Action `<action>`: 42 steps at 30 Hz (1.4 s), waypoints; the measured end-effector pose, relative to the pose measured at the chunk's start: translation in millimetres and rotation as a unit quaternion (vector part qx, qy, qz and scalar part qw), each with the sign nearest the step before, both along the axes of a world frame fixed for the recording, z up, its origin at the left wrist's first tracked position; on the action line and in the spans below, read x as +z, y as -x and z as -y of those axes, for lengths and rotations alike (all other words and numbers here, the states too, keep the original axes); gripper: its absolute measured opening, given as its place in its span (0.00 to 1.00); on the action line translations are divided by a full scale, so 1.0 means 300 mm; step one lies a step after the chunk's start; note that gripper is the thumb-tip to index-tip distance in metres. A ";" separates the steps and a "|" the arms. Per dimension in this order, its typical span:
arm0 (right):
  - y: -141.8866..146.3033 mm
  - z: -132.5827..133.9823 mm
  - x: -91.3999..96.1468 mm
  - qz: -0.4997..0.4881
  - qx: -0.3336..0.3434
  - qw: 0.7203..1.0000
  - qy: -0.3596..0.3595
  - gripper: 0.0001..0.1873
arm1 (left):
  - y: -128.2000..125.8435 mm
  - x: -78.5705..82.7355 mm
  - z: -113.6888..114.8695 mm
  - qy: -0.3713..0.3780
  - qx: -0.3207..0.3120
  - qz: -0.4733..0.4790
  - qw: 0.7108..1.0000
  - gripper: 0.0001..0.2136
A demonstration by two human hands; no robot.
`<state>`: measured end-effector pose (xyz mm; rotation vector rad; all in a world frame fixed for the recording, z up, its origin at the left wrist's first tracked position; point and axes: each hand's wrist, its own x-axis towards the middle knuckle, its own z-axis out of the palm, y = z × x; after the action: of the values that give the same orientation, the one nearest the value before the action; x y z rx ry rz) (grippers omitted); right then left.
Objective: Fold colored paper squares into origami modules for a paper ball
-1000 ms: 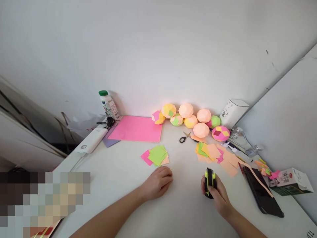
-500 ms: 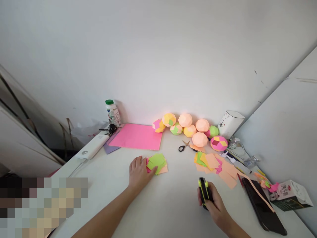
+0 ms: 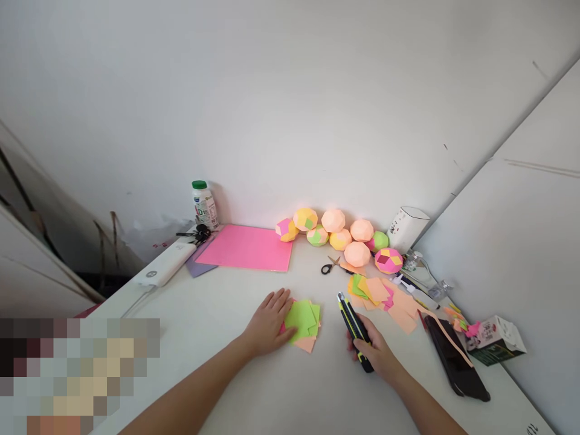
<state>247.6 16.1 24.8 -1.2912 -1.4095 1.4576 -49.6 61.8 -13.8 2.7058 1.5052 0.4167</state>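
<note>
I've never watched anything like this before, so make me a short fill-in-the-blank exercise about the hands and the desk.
1. The utility knife is held in the person's ____.
2. The left hand touches a stack of paper squares whose top sheets are ____.
3. The large sheet overlapping the purple one is ____.

Missing words: right hand; green; pink.

Matt paper squares [image 3: 301, 319], plastic cutter [image 3: 354, 327]
</note>
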 end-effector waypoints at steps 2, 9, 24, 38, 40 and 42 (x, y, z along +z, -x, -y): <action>0.000 -0.005 -0.001 0.018 0.003 1.000 0.000 0.30 | -0.021 0.003 0.019 0.006 -0.021 -0.013 1.000 0.31; 0.079 -0.135 0.054 0.332 0.064 0.922 -0.191 0.29 | -0.059 -0.001 0.043 0.016 -0.046 -0.024 0.999 0.32; 0.328 -0.334 0.072 0.565 0.097 0.756 -0.315 0.21 | -0.078 -0.010 0.053 0.014 0.034 0.016 0.999 0.41; 0.271 -0.185 0.034 0.406 0.196 0.867 -0.212 0.35 | -0.070 -0.019 0.053 -0.010 0.042 0.044 0.998 0.39; 0.278 -0.188 0.044 0.414 0.205 0.865 -0.197 0.35 | -0.065 -0.019 0.052 -0.017 0.030 0.037 0.999 0.41; 0.281 -0.186 0.054 0.423 0.210 0.861 -0.188 0.34 | -0.060 -0.021 0.050 -0.016 0.013 0.023 1.000 0.43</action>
<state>163.2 71.9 40.9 -1.4838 -2.5356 0.7533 -31.7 46.8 -20.1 2.6841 1.5372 0.5048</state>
